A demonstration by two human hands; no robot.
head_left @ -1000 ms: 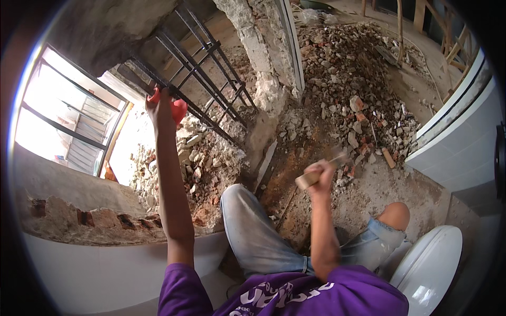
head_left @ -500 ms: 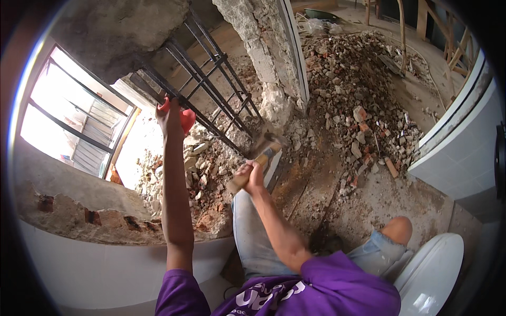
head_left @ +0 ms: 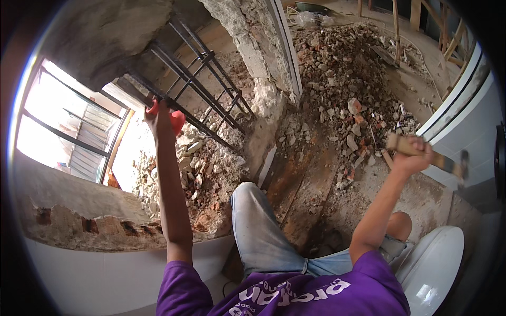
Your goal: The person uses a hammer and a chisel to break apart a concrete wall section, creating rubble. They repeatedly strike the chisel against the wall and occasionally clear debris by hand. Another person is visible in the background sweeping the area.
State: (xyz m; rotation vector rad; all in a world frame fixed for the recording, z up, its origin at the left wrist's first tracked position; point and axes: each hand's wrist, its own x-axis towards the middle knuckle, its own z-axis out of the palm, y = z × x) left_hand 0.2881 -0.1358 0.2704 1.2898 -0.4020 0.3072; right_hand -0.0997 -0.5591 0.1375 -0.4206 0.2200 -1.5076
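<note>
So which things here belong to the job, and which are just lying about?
Likely the job's:
pale wooden-handled hammer, in the right hand
red rounded piece, in the left hand
dark steel bar cage, by that hand

Likely lying about:
brown heap of broken rubble
dark green rounded basin
crumpled clear plastic

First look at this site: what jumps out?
The exposed steel bar cage, left of centre near the top, with the left grip around a red object beside it. Next, the hammer, blurred, in the right grip at far right. Then the big rubble heap, upper right of centre.
</note>
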